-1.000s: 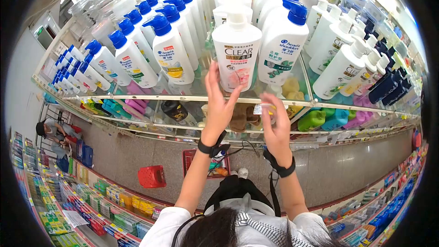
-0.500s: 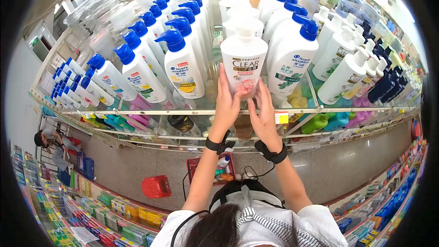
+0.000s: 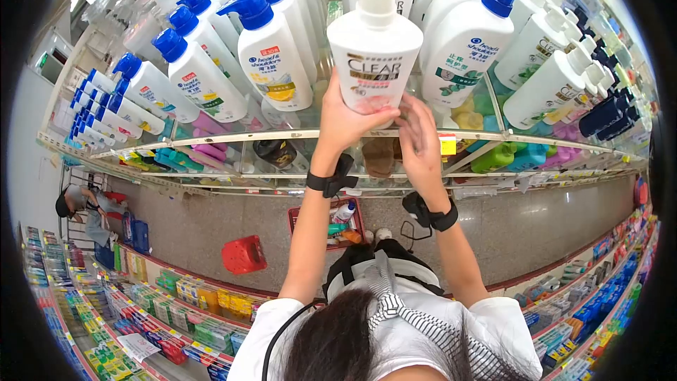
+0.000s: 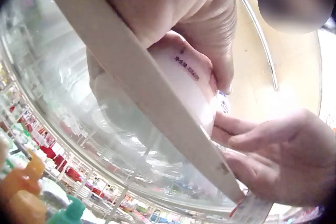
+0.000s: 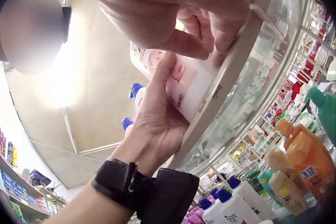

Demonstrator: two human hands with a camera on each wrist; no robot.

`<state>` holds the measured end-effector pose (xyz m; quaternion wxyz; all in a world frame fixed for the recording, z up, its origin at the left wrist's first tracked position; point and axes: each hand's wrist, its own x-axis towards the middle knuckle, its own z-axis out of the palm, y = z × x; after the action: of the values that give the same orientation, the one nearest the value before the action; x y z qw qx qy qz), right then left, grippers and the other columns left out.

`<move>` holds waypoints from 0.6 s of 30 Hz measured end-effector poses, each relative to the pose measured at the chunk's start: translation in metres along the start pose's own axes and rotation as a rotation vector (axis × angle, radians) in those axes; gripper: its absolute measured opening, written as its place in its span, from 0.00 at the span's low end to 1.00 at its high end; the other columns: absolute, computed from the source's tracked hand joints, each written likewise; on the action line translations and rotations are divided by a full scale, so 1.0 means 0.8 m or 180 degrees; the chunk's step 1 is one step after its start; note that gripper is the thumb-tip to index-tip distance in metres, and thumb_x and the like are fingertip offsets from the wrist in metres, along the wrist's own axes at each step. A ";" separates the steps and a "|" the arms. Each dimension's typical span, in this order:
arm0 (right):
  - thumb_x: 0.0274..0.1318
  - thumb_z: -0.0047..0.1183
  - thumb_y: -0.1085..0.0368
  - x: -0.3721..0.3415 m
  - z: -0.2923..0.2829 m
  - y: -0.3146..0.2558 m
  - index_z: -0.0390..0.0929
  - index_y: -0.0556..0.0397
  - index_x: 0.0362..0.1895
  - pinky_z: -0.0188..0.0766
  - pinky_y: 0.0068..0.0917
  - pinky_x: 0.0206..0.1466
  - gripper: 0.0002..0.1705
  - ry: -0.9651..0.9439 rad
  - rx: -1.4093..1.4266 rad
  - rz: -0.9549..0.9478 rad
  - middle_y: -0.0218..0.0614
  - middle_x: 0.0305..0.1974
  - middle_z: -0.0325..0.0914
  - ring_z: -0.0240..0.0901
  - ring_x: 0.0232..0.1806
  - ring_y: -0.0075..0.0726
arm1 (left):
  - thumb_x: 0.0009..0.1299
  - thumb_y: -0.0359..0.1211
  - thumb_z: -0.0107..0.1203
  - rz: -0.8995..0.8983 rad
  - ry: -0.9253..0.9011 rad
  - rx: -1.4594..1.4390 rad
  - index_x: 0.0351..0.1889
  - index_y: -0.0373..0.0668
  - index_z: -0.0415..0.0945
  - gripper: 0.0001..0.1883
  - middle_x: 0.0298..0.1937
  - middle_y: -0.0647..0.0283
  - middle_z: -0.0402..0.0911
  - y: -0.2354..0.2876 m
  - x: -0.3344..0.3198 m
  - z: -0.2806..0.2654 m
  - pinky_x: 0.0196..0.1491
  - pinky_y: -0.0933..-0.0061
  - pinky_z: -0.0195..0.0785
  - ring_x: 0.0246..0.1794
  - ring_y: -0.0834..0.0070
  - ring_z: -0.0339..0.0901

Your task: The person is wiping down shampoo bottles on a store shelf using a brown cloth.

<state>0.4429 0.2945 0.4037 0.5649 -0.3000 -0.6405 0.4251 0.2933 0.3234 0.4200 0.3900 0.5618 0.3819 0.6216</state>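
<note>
In front of you, a glass shelf with a pale edge carries rows of blue-topped white bottles; to your right stand white-topped pump bottles and dark bottles. The lower shelf holds green bottles. On your floor sit a red basket and a red plastic object.

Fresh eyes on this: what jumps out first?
The big white CLEAR pump bottle, front and centre at the shelf edge, held by the left hand with the right hand at its lower right. Next, blue-topped bottles ranked on either side. Then the red basket on the floor.
</note>
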 end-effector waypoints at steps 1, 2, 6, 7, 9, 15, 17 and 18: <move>0.50 0.35 0.84 -0.006 -0.001 -0.001 0.55 0.57 0.61 0.59 0.30 0.60 0.30 -0.0019 0.0000 0.0009 0.42 0.61 0.53 0.55 0.61 0.37 | 0.40 0.30 0.72 -0.0014 -0.0033 0.0000 0.49 0.36 0.60 0.39 0.43 0.57 0.75 0.002 -0.006 -0.003 0.43 0.72 0.71 0.41 0.74 0.75; 0.50 0.35 0.84 -0.013 -0.001 -0.003 0.58 0.58 0.59 0.60 0.30 0.60 0.29 0.0004 0.0064 -0.0019 0.42 0.60 0.54 0.56 0.61 0.37 | 0.40 0.30 0.72 -0.0022 -0.0012 0.0005 0.49 0.36 0.60 0.39 0.43 0.57 0.75 0.004 -0.012 -0.001 0.43 0.72 0.71 0.41 0.74 0.75; 0.52 0.38 0.82 -0.056 -0.019 -0.009 0.67 0.57 0.53 0.60 0.28 0.58 0.23 -0.0313 0.0372 0.0110 0.42 0.54 0.64 0.58 0.60 0.36 | 0.34 0.33 0.74 -0.0103 0.0081 0.0467 0.48 0.33 0.62 0.42 0.44 0.56 0.74 0.007 -0.054 -0.008 0.43 0.70 0.71 0.44 0.72 0.74; 0.56 0.38 0.77 -0.068 -0.033 -0.007 0.71 0.58 0.47 0.64 0.26 0.53 0.15 -0.0478 -0.0229 -0.0217 0.41 0.47 0.71 0.64 0.55 0.34 | 0.34 0.35 0.74 -0.0113 0.0230 0.0228 0.49 0.32 0.62 0.43 0.44 0.55 0.74 0.015 -0.074 -0.004 0.44 0.70 0.71 0.44 0.71 0.74; 0.58 0.38 0.74 -0.107 -0.047 0.026 0.72 0.57 0.45 0.66 0.25 0.50 0.13 -0.0313 0.0058 0.0110 0.40 0.45 0.72 0.66 0.51 0.32 | 0.36 0.38 0.73 -0.0113 0.0263 -0.0020 0.52 0.31 0.61 0.46 0.47 0.54 0.73 0.012 -0.127 -0.002 0.48 0.68 0.69 0.46 0.68 0.73; 0.59 0.44 0.65 -0.171 -0.063 0.227 0.68 0.55 0.46 0.69 0.25 0.45 0.12 0.0570 0.0744 0.2238 0.39 0.43 0.71 0.70 0.42 0.30 | 0.46 0.48 0.67 -0.0491 -0.0142 -0.1726 0.59 0.30 0.53 0.49 0.52 0.47 0.69 0.047 -0.228 0.007 0.54 0.60 0.63 0.52 0.58 0.69; 0.58 0.47 0.61 -0.158 -0.059 0.266 0.65 0.56 0.49 0.69 0.26 0.47 0.18 0.0634 0.0834 0.2363 0.41 0.45 0.69 0.69 0.44 0.31 | 0.45 0.50 0.67 -0.0774 0.0010 -0.2102 0.59 0.31 0.54 0.49 0.51 0.47 0.68 0.057 -0.247 0.008 0.48 0.60 0.68 0.48 0.58 0.71; 0.55 0.50 0.55 -0.145 -0.053 0.277 0.63 0.57 0.50 0.66 0.29 0.49 0.24 0.0832 0.1005 0.2759 0.43 0.48 0.67 0.67 0.47 0.33 | 0.45 0.50 0.67 -0.0767 0.0042 -0.2066 0.59 0.31 0.54 0.49 0.51 0.47 0.68 0.060 -0.251 0.009 0.48 0.60 0.68 0.48 0.58 0.71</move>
<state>0.4844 0.3049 0.1533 0.4501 -0.5009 -0.3076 0.6722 0.3107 0.1206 0.3835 0.6165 0.3553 0.2304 0.6638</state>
